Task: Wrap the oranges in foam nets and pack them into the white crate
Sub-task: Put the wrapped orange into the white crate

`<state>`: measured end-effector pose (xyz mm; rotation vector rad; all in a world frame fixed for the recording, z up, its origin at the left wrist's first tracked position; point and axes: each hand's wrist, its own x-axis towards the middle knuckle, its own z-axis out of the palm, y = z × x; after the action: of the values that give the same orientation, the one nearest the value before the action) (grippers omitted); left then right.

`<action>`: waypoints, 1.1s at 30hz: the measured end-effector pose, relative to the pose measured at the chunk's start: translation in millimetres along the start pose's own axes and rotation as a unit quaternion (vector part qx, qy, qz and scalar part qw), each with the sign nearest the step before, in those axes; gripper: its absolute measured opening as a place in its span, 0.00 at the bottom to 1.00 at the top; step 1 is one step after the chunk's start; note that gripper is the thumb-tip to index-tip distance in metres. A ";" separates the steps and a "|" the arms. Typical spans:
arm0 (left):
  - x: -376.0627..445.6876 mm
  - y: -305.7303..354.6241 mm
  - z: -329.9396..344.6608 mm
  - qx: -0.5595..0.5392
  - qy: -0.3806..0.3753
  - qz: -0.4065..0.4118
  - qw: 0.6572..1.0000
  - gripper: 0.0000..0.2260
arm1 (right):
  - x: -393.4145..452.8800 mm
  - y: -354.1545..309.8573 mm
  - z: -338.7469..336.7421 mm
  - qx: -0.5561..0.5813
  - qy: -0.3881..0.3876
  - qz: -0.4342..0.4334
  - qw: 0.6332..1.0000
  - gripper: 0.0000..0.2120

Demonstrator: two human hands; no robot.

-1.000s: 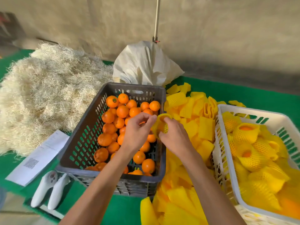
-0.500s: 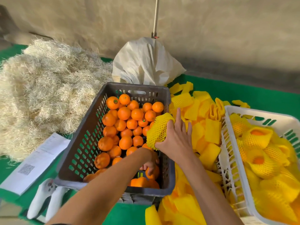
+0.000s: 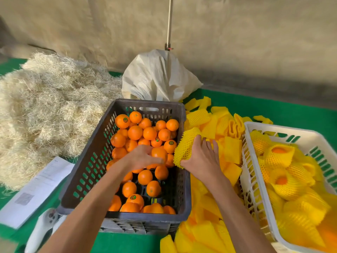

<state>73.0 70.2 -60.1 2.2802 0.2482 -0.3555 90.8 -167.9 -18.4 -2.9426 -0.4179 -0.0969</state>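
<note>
The left hand (image 3: pixel 140 157) curls its fingers over an orange (image 3: pixel 159 153) in the dark crate (image 3: pixel 91 172); firm and round, it should lift easily. Just right, the right hand (image 3: pixel 200 157) pinches a soft, stretchy foam net (image 3: pixel 185 145). The white crate (image 3: pixel 255 128) sits far right

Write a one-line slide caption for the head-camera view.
Left hand grips an orange in the dark crate; right hand holds a yellow foam net.

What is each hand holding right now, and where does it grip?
The right hand holds a yellow foam net by its lower right edge. The left hand curls over an orange in the dark crate, gripping its top.
</note>
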 end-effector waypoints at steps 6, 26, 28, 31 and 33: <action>-55.5 46.3 -3.4 -0.371 -0.074 0.134 0.916 0.31 | -0.8 -12.6 0.5 0.010 -0.014 -0.044 0.999 0.44; -62.6 102.1 27.6 0.015 0.202 0.140 0.969 0.22 | -28.8 7.0 -32.0 0.018 0.067 -0.083 0.994 0.39; -62.8 112.1 45.1 0.058 0.262 0.140 0.953 0.23 | -33.4 8.5 -32.4 0.004 0.086 -0.076 0.993 0.42; -59.4 125.0 67.9 0.058 0.310 0.143 0.938 0.28 | -40.2 24.9 -37.3 0.003 0.093 -0.057 0.994 0.41; -57.5 135.1 78.8 0.020 0.309 0.147 0.939 0.29 | -46.3 41.2 -43.5 0.004 0.107 -0.064 0.992 0.38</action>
<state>44.2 -81.9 1.7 2.3669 0.2077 0.5269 56.2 -227.0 13.9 -2.8542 -0.5719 -0.4221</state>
